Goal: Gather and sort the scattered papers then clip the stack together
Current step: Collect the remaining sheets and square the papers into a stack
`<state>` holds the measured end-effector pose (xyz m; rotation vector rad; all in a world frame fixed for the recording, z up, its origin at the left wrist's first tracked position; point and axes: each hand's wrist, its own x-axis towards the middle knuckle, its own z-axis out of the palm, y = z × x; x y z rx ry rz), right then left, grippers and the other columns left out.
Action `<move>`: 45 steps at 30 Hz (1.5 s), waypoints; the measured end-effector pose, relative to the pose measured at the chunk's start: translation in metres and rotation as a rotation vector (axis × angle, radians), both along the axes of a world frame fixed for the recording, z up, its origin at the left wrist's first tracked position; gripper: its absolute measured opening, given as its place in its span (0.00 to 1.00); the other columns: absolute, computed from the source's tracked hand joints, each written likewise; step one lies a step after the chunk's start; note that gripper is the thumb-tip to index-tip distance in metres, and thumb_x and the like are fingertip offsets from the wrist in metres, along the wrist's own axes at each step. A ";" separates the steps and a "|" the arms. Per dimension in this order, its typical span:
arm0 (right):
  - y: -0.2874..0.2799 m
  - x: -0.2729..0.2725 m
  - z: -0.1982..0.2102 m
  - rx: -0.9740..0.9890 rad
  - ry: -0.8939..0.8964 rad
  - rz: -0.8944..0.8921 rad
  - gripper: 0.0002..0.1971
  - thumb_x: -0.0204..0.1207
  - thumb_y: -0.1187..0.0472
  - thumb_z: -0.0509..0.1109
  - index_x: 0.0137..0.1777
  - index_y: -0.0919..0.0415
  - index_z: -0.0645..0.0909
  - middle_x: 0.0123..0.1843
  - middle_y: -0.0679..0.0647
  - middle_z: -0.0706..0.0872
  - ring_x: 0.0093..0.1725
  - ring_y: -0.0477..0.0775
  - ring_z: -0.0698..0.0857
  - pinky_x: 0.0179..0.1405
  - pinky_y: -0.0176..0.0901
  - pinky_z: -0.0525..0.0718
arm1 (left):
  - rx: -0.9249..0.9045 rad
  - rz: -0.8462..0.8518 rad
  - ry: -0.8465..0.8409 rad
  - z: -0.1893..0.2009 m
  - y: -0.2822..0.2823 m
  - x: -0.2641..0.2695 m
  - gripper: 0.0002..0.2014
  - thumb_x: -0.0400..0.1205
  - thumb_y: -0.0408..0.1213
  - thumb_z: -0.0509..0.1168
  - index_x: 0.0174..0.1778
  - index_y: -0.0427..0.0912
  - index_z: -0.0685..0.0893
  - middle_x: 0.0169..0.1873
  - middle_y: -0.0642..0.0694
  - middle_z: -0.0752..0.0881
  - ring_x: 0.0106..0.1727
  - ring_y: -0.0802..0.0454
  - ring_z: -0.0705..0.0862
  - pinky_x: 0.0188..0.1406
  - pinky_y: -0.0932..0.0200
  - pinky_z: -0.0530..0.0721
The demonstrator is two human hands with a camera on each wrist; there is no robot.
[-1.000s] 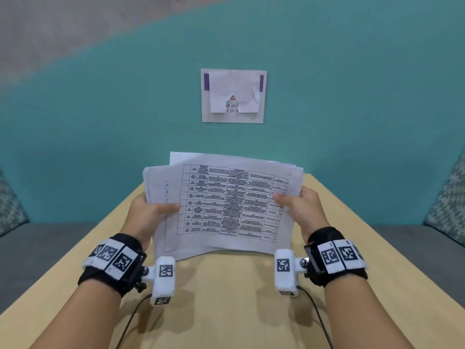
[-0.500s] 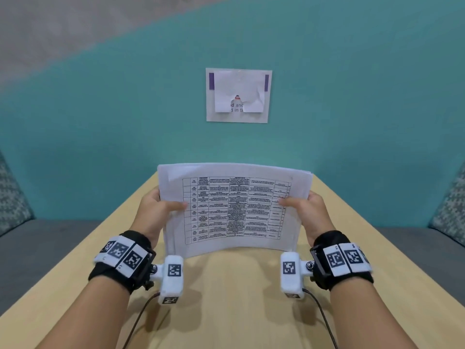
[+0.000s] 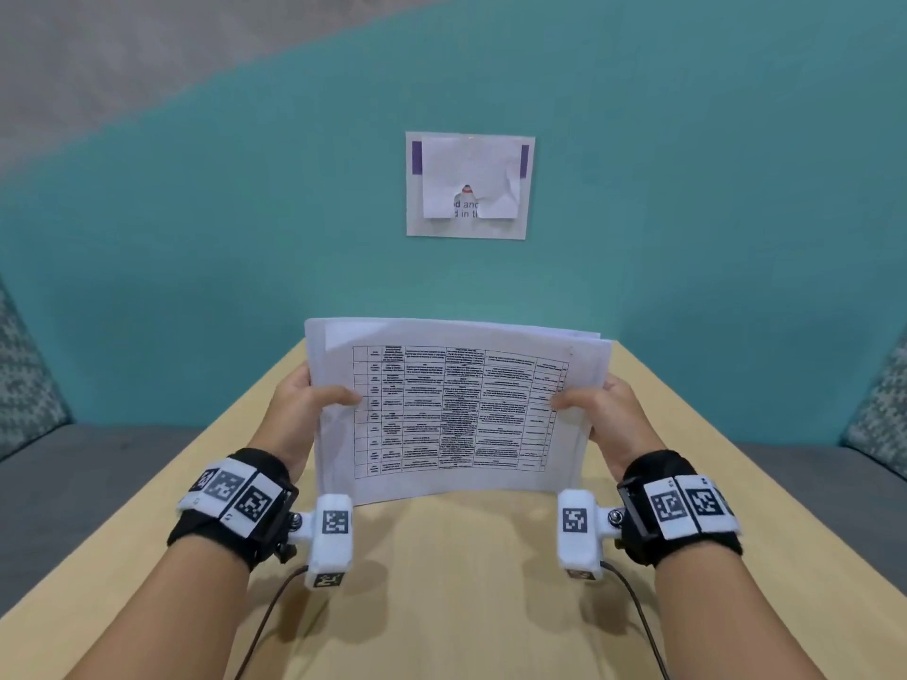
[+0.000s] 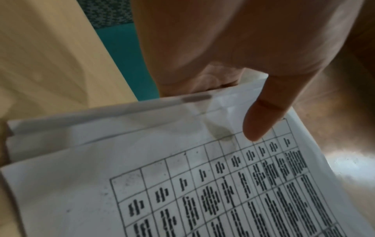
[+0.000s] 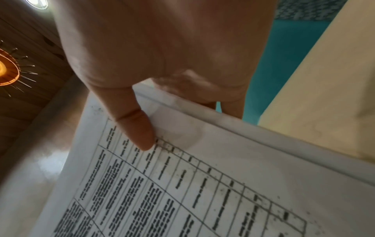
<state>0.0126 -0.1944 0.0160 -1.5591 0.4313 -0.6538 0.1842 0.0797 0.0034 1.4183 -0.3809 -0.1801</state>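
Lounge: bench seating; wooden table

Stack of papers: thin matt white sheets, top one printed with a black table, faintly speckled with toner and slightly bowed. Table: pale wood-look top, smooth, low sheen. Wall behind: matt teal, finely textured. Notice on it: matt paper, creased white sheet over it. Wristbands: black cloth with matt white printed tags. Wrist cameras: white plastic, dull finish. Cushions left and right: patterned woven fabric.
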 end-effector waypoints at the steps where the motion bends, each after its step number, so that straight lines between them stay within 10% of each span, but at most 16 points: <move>1: 0.002 0.001 -0.001 -0.011 -0.003 0.007 0.14 0.72 0.77 0.72 0.54 0.62 0.88 0.52 0.55 0.95 0.56 0.60 0.91 0.59 0.55 0.87 | -0.003 -0.005 0.008 0.000 -0.002 -0.001 0.20 0.79 0.17 0.68 0.66 0.36 0.86 0.58 0.39 0.95 0.63 0.33 0.91 0.60 0.40 0.89; 6: 0.009 -0.002 0.010 -0.144 -0.069 -0.084 0.11 0.74 0.74 0.76 0.47 0.56 0.90 0.44 0.49 0.95 0.44 0.48 0.93 0.49 0.50 0.91 | 0.047 0.082 -0.066 0.014 -0.004 -0.005 0.23 0.77 0.20 0.74 0.67 0.40 0.80 0.63 0.40 0.90 0.68 0.36 0.87 0.55 0.50 0.85; 11: 0.026 -0.018 0.048 -0.420 -0.117 -0.085 0.09 0.75 0.70 0.77 0.42 0.54 0.89 0.41 0.47 0.93 0.42 0.46 0.91 0.42 0.47 0.88 | 0.290 0.250 -0.662 0.071 0.007 -0.040 0.47 0.64 0.51 0.82 0.81 0.57 0.70 0.78 0.57 0.72 0.83 0.56 0.66 0.82 0.50 0.63; 16: 0.058 -0.032 0.086 -0.827 -0.233 -0.066 0.05 0.73 0.69 0.77 0.37 0.64 0.84 0.34 0.59 0.87 0.36 0.57 0.83 0.33 0.43 0.78 | 0.568 0.154 -0.970 0.110 0.009 -0.093 0.32 0.67 0.51 0.79 0.70 0.58 0.83 0.67 0.61 0.84 0.76 0.57 0.79 0.79 0.52 0.72; 20: 0.076 -0.036 0.098 -1.033 -0.375 -0.094 0.06 0.73 0.65 0.76 0.36 0.60 0.84 0.29 0.51 0.80 0.33 0.53 0.78 0.33 0.44 0.74 | 0.567 0.149 -0.970 0.114 0.011 -0.096 0.05 0.74 0.33 0.77 0.36 0.46 0.89 0.24 0.50 0.82 0.28 0.54 0.75 0.29 0.57 0.72; 21: 0.077 -0.034 0.099 -1.055 -0.397 -0.103 0.02 0.73 0.62 0.77 0.43 0.55 0.88 0.36 0.47 0.85 0.40 0.53 0.83 0.41 0.45 0.79 | 0.542 0.166 -0.959 0.113 0.011 -0.095 0.08 0.75 0.31 0.77 0.32 0.44 0.88 0.22 0.48 0.79 0.27 0.52 0.72 0.27 0.56 0.69; 24: 0.069 -0.025 0.091 -0.999 -0.361 -0.335 0.37 0.69 0.46 0.79 0.80 0.48 0.75 0.78 0.47 0.77 0.82 0.56 0.71 0.82 0.57 0.65 | 0.428 0.233 -0.869 0.110 0.009 -0.087 0.04 0.73 0.32 0.78 0.36 0.38 0.90 0.27 0.36 0.84 0.30 0.51 0.74 0.30 0.56 0.69; 27: 0.058 -0.018 0.079 -0.631 -0.398 -0.409 0.57 0.65 0.42 0.84 0.89 0.50 0.54 0.89 0.50 0.59 0.88 0.46 0.57 0.88 0.52 0.56 | 0.189 0.194 -0.632 0.104 0.007 -0.077 0.07 0.70 0.29 0.82 0.41 0.42 0.94 0.37 0.35 0.94 0.36 0.51 0.84 0.42 0.57 0.80; 29: 0.048 -0.014 0.071 -0.239 -0.325 -0.250 0.61 0.63 0.48 0.87 0.89 0.47 0.51 0.86 0.53 0.65 0.84 0.49 0.67 0.83 0.56 0.66 | 0.034 0.145 -0.476 0.099 0.004 -0.071 0.13 0.72 0.25 0.81 0.45 0.47 0.94 0.41 0.48 0.96 0.39 0.55 0.91 0.44 0.60 0.87; 34: 0.039 -0.006 0.057 0.016 -0.161 0.157 0.13 0.76 0.69 0.75 0.60 0.61 0.88 0.51 0.53 0.93 0.47 0.56 0.89 0.47 0.47 0.87 | -0.079 0.144 -0.318 0.079 -0.012 -0.059 0.14 0.76 0.22 0.78 0.50 0.46 0.93 0.41 0.54 0.96 0.41 0.62 0.93 0.41 0.68 0.89; 39: 0.056 0.007 0.052 -0.295 -0.283 -0.029 0.16 0.80 0.71 0.71 0.52 0.46 0.88 0.48 0.43 0.93 0.51 0.46 0.91 0.55 0.39 0.89 | -0.079 0.215 -0.328 0.062 -0.030 -0.059 0.16 0.81 0.22 0.74 0.49 0.52 0.89 0.46 0.56 0.93 0.41 0.66 0.91 0.46 0.65 0.89; 45: 0.055 0.016 0.031 -0.136 -0.107 -0.035 0.17 0.72 0.75 0.71 0.54 0.54 0.84 0.53 0.55 0.92 0.51 0.57 0.89 0.55 0.52 0.86 | -0.009 0.112 -0.198 0.042 -0.034 -0.055 0.22 0.79 0.20 0.72 0.64 0.47 0.82 0.55 0.52 0.91 0.54 0.57 0.89 0.50 0.61 0.83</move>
